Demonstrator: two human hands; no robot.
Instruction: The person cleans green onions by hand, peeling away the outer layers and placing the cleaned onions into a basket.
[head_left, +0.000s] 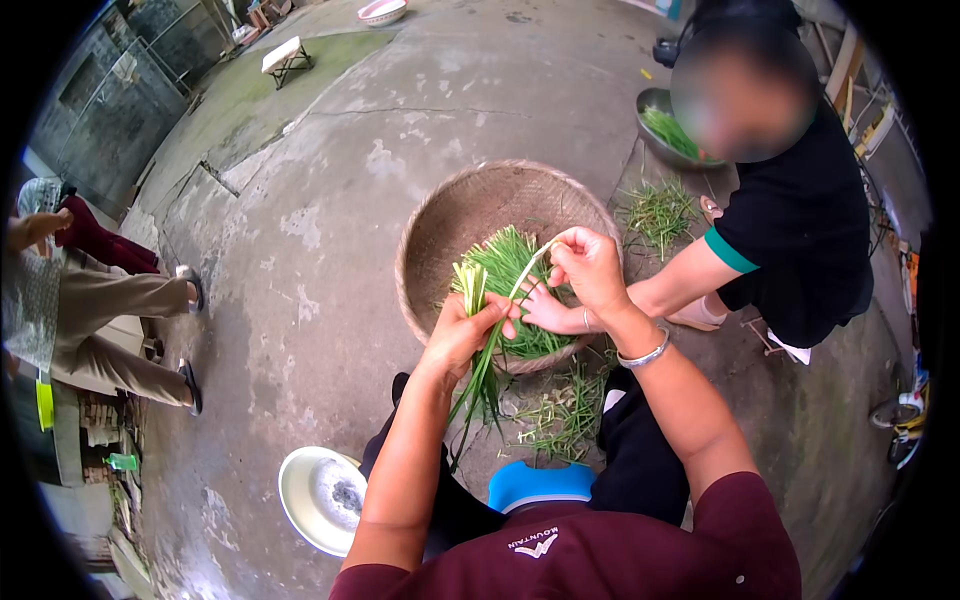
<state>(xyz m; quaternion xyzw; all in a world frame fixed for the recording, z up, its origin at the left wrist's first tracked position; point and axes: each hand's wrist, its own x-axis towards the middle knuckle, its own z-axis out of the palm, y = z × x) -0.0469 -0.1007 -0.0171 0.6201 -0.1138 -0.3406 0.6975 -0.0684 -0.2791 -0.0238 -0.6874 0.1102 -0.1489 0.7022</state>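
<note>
My left hand (466, 330) grips a small bunch of garlic chives (471, 281), pale cut ends upward and green leaves hanging below my fist. Between thumb and fingertips, my right hand (591, 268) pinches the pale end of one chive stalk (531, 268), whose lower part reaches down to my left hand. Below both hands, a round woven basket (442, 217) holds a heap of green chives (510, 251). A co-worker's hand (551, 309) reaches into that basket and rests on the chives, partly behind my right hand.
Loose trimmings (559, 420) lie between my feet, and another pile (660, 217) is right of the basket. A basin of water (322, 487) stands at my left, and a dark bowl of greens (671, 139) beside the crouching co-worker (802, 225). Another person (120, 300) stands far left.
</note>
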